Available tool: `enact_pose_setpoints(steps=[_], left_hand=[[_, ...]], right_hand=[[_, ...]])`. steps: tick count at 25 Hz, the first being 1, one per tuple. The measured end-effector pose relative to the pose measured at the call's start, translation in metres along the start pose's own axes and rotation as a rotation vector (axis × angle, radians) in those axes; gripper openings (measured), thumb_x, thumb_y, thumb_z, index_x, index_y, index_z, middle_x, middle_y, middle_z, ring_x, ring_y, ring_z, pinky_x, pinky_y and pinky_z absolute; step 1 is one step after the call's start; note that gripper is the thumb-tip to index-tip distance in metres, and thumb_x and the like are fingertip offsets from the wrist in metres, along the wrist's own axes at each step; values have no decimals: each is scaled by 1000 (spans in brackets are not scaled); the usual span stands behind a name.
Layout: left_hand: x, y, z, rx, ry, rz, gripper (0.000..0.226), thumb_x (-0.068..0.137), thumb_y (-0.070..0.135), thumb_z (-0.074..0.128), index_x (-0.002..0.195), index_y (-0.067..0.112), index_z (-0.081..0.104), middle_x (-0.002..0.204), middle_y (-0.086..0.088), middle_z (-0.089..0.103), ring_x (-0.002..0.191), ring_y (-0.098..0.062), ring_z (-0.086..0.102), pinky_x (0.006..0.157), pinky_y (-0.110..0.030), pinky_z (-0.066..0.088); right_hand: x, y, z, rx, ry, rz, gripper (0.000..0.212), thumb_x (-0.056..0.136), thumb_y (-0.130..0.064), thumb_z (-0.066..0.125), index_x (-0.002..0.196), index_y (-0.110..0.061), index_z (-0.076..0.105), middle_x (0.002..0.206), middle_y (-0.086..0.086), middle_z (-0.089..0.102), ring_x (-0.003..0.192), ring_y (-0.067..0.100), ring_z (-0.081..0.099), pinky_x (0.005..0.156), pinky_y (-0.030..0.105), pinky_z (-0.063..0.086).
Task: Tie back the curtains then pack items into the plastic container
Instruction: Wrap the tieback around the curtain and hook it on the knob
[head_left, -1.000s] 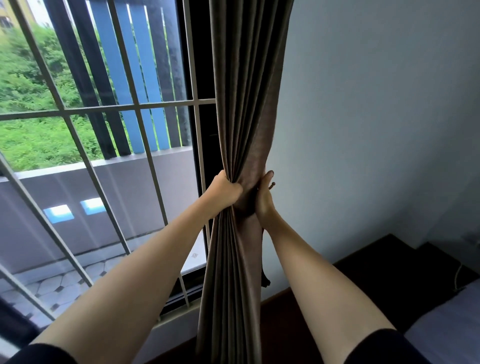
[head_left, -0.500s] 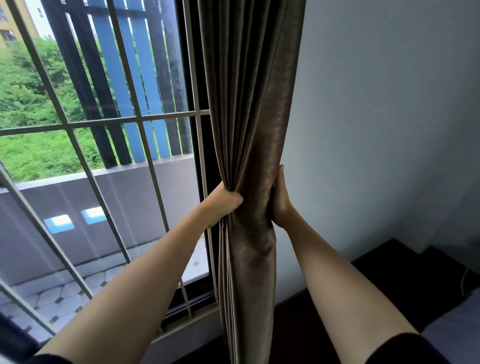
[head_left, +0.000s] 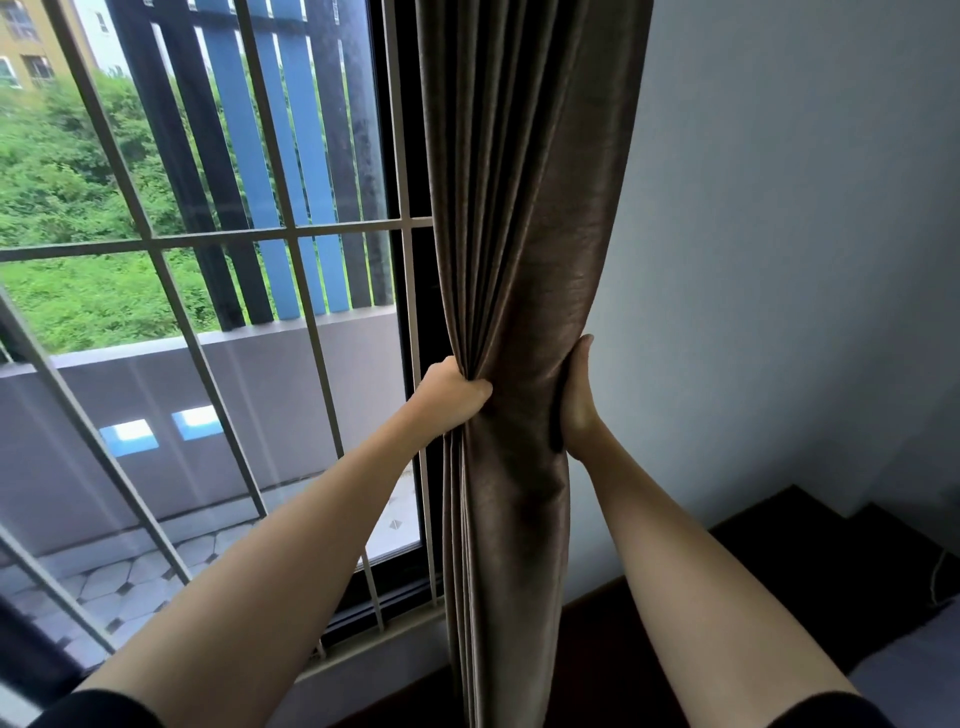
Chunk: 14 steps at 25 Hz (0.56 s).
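While the left hand (head_left: 451, 394) grips the gathered folds of the curtain (head_left: 519, 208) beside the window (head_left: 291, 235) and the right hand (head_left: 574, 402) clasps its other side, the bundle wants squeezing tight and even before any tie goes round.

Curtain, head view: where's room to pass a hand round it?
Free: right of the brown pleated fabric curtain, against the grey wall, above and below the right hand. Crowded: its left edge, where the left hand grips folds beside the dark window frame and grey metal bars.
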<state>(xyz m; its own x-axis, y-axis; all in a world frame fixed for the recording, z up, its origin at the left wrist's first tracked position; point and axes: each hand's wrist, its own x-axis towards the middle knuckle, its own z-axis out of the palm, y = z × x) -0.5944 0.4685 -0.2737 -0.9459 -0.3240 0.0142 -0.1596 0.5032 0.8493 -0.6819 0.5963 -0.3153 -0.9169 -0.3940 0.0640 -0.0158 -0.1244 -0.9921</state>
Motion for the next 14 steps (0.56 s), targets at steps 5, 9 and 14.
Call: enact_pose_setpoints(steps=[5, 9, 14], left_hand=[[5, 2, -8, 451, 52, 118, 27, 84, 27, 48, 95, 7, 60, 87, -11, 57, 86, -34, 59, 70, -29, 44], [14, 25, -18, 487, -71, -7, 27, 83, 16, 43, 99, 4, 61, 77, -6, 57, 64, -32, 69, 65, -31, 59], [17, 36, -18, 337, -230, 1, 21, 81, 1, 45, 88, 12, 62, 93, -7, 60, 59, -25, 67, 68, -35, 61]], right_hand=[[-2, 12, 7, -94, 14, 46, 84, 84, -73, 1, 149, -24, 21, 154, 5, 28, 142, 22, 26, 119, 43, 19], [-15, 24, 27, -212, -21, 64, 64, 95, -55, 1, 147, -25, 25, 141, 3, 39, 137, 19, 31, 115, 35, 22], [-18, 58, 31, -213, 87, 120, 63, 95, -59, 9, 141, -27, 37, 137, 9, 48, 131, 27, 42, 113, 49, 29]])
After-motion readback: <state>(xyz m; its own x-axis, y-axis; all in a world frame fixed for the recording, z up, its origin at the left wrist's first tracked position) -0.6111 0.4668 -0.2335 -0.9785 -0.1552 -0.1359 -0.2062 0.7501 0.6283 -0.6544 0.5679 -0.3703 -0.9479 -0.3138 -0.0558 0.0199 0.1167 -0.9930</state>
